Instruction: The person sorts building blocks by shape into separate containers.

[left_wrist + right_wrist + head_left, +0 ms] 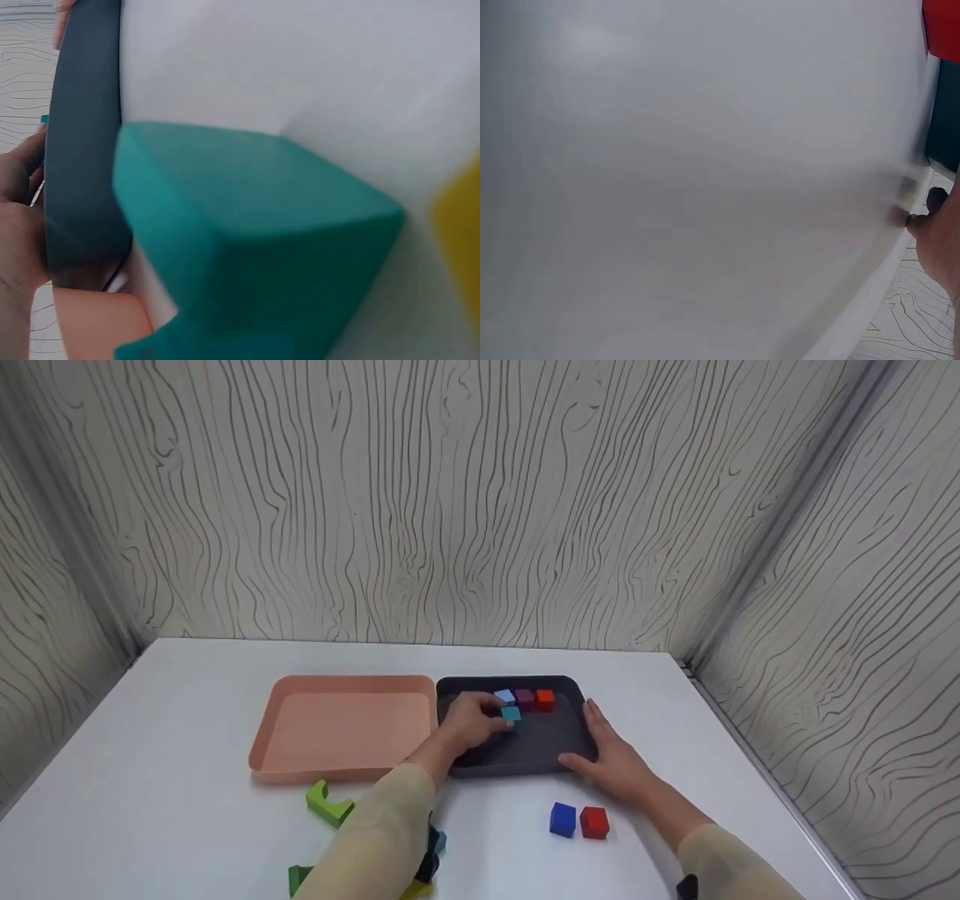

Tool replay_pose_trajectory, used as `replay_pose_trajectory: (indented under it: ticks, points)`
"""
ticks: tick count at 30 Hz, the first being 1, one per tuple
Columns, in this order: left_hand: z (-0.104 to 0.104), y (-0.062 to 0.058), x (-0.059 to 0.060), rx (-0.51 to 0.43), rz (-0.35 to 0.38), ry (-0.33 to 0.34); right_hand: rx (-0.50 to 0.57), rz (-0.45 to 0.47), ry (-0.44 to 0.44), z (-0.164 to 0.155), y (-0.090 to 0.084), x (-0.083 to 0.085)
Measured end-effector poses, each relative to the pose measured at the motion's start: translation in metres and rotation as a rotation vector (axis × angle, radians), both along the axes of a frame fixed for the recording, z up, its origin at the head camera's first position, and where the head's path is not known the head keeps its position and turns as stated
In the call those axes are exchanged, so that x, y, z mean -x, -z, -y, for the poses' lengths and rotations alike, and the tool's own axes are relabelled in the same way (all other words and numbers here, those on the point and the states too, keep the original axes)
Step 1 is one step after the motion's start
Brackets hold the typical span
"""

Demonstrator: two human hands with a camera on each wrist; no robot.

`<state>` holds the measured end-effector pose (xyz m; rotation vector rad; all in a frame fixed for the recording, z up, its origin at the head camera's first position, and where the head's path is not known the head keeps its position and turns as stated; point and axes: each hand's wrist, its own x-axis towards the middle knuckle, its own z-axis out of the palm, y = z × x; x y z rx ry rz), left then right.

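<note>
- The left hand (471, 721) reaches into the dark tray (540, 746), its fingers curled round a small teal cube (511, 714) that sits at the fingertips, low over the tray's floor; whether the cube touches the floor cannot be told.
- Just beyond that hand's fingertips, toward the tray's far wall, three cubes stand in a row, side by side: a light blue cube (505, 697), a purple cube (524, 699) and an orange-red cube (544, 699).
- The right hand (609, 757) lies on the tray's right rim, fingers straight along the edge and the thumb at the near corner, gripping nothing.
- In the left wrist view the dark tray (84, 142) shows as a curved rim with the left hand (16, 225) beside it; the picture is blurred.
- To the left of the left hand, touching the dark tray's side, lies a salmon tray (341, 726).
- Near the right wrist, on the white worktop (187, 780), a blue cube (562, 819) and a red cube (594, 822) stand just beside each other.
- Left of the left forearm lies a light green notched block (328, 802); nearer the person, a darker green block (300, 877) and a yellow piece (418, 889) peek out at the sleeve.
- A teal block (247, 240) fills the left wrist view close up.
- The right wrist view is mostly blurred worktop, with a red edge (943, 26) at its upper corner.
</note>
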<state>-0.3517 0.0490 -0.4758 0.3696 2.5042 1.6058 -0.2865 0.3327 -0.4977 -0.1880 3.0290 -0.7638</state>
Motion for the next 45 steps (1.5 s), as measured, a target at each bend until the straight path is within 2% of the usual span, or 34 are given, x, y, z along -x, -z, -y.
replay_pose_trajectory:
  ticks: [9, 15, 23, 27, 33, 45]
  points:
    - [-0.0011, 0.0025, 0.0002, 0.018, 0.013, -0.017, 0.008, 0.001, 0.006, -0.0007, 0.0018, -0.0011]
    - [-0.0038, 0.0007, 0.0026, 0.027, 0.034, -0.082, 0.015, 0.004, 0.005, -0.0025, 0.0017, -0.0007]
    - [-0.0083, 0.0005, 0.004, 0.003, 0.066, -0.205, 0.011, 0.01, 0.003, -0.0041, 0.0039, -0.0005]
    - [-0.0088, 0.0008, 0.0047, -0.006, 0.06, -0.236, 0.022, 0.003, 0.004, -0.0028, 0.0034, -0.0017]
    - [-0.0053, 0.0032, 0.0063, -0.022, 0.057, -0.233, 0.029, 0.003, 0.005, 0.0005, 0.0035, -0.0012]
    - [-0.0023, 0.0, 0.0019, -0.088, 0.088, -0.165, 0.014, -0.002, 0.013, -0.0004, 0.0027, 0.0003]
